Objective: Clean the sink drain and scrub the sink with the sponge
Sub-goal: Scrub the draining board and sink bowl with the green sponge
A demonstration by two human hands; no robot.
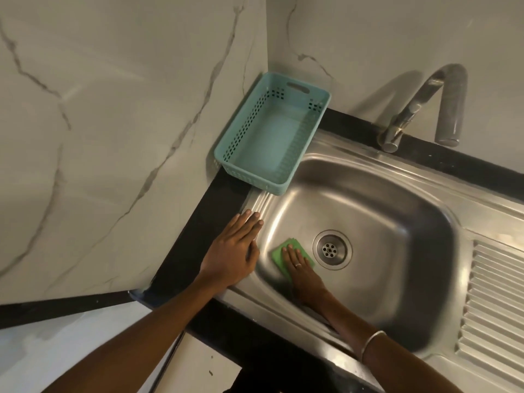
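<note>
From the head view, the right hand (300, 268) is pressing flat, fingers straight, on the green rectangular sponge (283, 255), which is lying on the floor of the stainless steel sink (397, 211) just beside the round perforated drain (332, 249), likely scrubbing. The left hand (235, 251) is resting open on the sink's rim, probably bracing. A teal perforated plastic basket (269, 137) is sitting on the black bench (198, 236) corner under white marbled wall tiles (99, 123), near a curved chrome tap (425, 109).

**Counter and sink**

I saw a black stone counter (218, 202) carrying an inset stainless steel sink (368, 211). A teal perforated plastic basket (269, 137) sat on its corner, overhanging the basin rim. My left hand (232, 251) rested flat on the edge.
</note>
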